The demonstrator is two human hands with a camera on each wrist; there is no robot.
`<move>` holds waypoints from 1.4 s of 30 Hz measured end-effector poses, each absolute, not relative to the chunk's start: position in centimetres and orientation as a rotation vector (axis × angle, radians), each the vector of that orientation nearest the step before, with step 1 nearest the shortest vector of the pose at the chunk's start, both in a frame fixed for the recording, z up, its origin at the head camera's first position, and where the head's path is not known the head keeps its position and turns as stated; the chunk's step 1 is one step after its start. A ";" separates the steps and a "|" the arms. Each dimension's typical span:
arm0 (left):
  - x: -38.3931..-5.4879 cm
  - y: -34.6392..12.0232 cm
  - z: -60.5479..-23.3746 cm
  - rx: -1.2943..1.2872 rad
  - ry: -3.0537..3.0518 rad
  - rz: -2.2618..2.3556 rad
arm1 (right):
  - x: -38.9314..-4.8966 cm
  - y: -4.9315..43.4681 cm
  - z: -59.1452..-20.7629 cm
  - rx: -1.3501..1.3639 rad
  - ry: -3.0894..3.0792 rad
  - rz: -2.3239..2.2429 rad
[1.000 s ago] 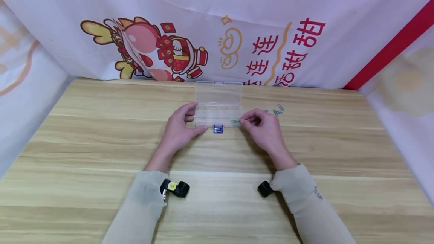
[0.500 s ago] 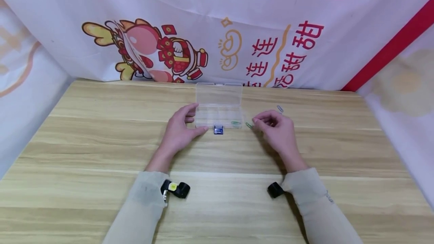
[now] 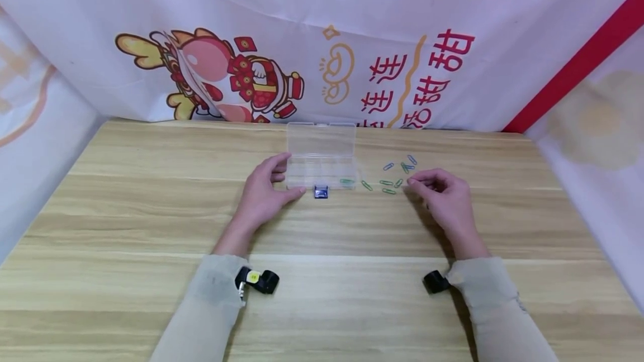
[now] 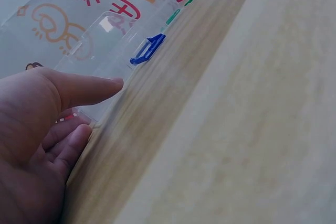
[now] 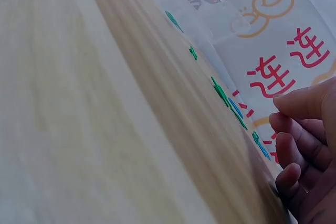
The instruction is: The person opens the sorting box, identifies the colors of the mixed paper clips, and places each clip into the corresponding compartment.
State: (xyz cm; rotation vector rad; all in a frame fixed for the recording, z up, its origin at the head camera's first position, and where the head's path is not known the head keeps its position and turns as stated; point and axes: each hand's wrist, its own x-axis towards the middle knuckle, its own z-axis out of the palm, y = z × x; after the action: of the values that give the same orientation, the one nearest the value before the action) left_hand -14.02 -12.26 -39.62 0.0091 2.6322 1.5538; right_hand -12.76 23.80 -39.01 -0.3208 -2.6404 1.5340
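Observation:
A clear plastic compartment box (image 3: 322,171) stands near the back of the table, lid raised, with a blue latch (image 3: 321,192) at its front. My left hand (image 3: 266,189) holds its left end, thumb along the front edge and fingers at the side. Through the box a green paper clip (image 3: 347,181) shows in the front right part. Outside, just right of the box, lies another green paper clip (image 3: 367,185). My right hand (image 3: 445,194) hovers low beside several green and blue paper clips (image 3: 386,182), fingers loosely curled. In the right wrist view nothing shows between its thumb and fingers.
The wooden table (image 3: 322,306) reaches back to a white printed cloth (image 3: 322,60) hung behind the box. Cloth also bounds the left and right sides. A black wrist camera (image 3: 435,282) sits at the right cuff, another (image 3: 269,282) at the left.
My right hand has moved right, away from the box's right end, uncovering the loose clips. My left hand stays at the box's left end.

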 end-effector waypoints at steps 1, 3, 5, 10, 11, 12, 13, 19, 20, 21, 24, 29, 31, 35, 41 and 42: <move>-14.0 -12.3 -39.6 0.008 2.630 1.553 | -12.7 23.8 -39.0 -0.318 -2.649 1.532; -14.0 -12.3 -39.6 0.006 2.630 1.552 | -12.7 23.7 -38.9 -0.306 -2.670 1.514; -14.0 -12.3 -39.6 0.006 2.629 1.551 | -12.7 23.6 -38.9 -0.285 -2.701 1.469; -14.0 -12.2 -39.6 0.001 2.630 1.548 | -12.7 23.4 -39.4 -0.196 -2.767 1.320; -14.0 -12.2 -39.6 0.000 2.631 1.547 | -12.7 23.3 -39.6 -0.178 -2.773 1.303; -14.0 -12.2 -39.6 -0.001 2.631 1.546 | -12.7 23.2 -39.7 -0.159 -2.777 1.290; -14.0 -12.2 -39.6 -0.001 2.632 1.546 | -12.7 23.1 -39.8 -0.143 -2.779 1.279; -14.0 -12.3 -39.7 -0.002 2.631 1.545 | -12.6 22.7 -40.2 -0.064 -2.766 1.229; -14.0 -12.2 -39.7 -0.002 2.629 1.547 | -12.6 22.7 -40.3 -0.051 -2.765 1.214; -14.0 -12.2 -39.8 -0.001 2.629 1.548 | -12.5 22.7 -40.3 -0.038 -2.764 1.200; -14.0 -12.2 -39.8 0.001 2.626 1.552 | -12.5 22.6 -40.3 -0.009 -2.764 1.155; -13.9 -12.3 -39.7 0.000 2.630 1.552 | -12.6 22.3 -40.3 0.013 -2.766 1.121; -13.9 -12.3 -39.6 -0.004 2.629 1.552 | -12.6 22.2 -40.3 0.024 -2.761 1.119; -13.9 -12.3 -39.6 -0.011 2.625 1.550 | -12.6 22.2 -40.3 0.031 -2.746 1.126; -13.9 -12.3 -39.6 -0.006 2.626 1.551 | -12.5 22.1 -40.3 -0.007 -2.751 1.135; -13.9 -12.3 -39.6 -0.005 2.626 1.551 | -12.4 22.1 -40.3 -0.008 -2.752 1.136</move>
State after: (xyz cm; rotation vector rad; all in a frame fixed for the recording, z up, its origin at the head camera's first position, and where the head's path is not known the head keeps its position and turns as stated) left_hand -13.90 -12.26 -39.62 -0.0049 2.6262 1.5506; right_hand -12.44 22.14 -40.35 -0.0084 -2.7517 1.1362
